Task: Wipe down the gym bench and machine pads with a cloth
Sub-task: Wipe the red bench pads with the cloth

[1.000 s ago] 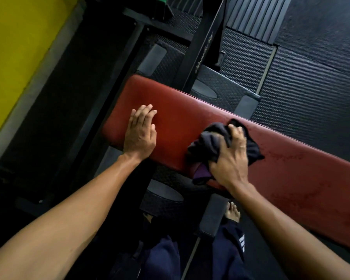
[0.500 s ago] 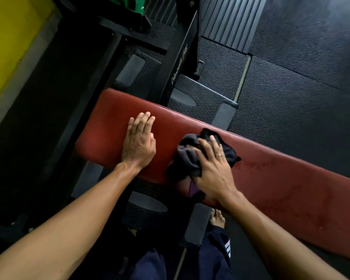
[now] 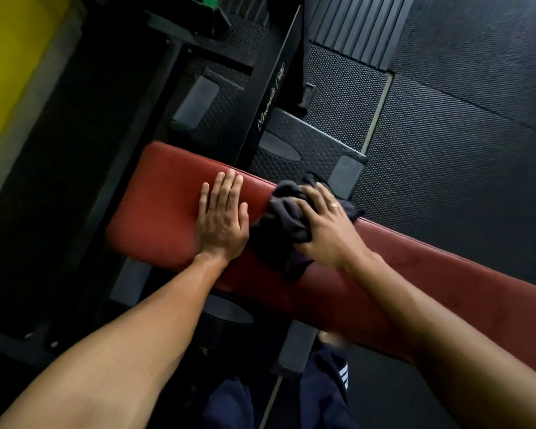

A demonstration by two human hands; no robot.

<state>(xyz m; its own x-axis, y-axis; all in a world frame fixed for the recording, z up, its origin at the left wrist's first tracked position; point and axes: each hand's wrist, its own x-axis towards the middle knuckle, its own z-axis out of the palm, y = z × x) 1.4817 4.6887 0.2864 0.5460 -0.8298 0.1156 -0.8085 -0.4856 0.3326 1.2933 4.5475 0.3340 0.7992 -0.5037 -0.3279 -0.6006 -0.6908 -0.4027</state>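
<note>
- Dark cloth (image 3: 287, 224) sat bunched on the red bench pad (image 3: 155, 212), toward its rounded end, with one flap hanging over the near edge.
- Our right hand (image 3: 328, 230) pressed down on it, fingers spread across the bunch, a ring on one finger.
- Our left hand (image 3: 222, 218) lay flat on the pad just beside the cloth, fingers straight and pressed together.
- Black frame upright (image 3: 270, 97) stood behind the pad, with dark rubber floor mats (image 3: 446, 134) beyond.
</note>
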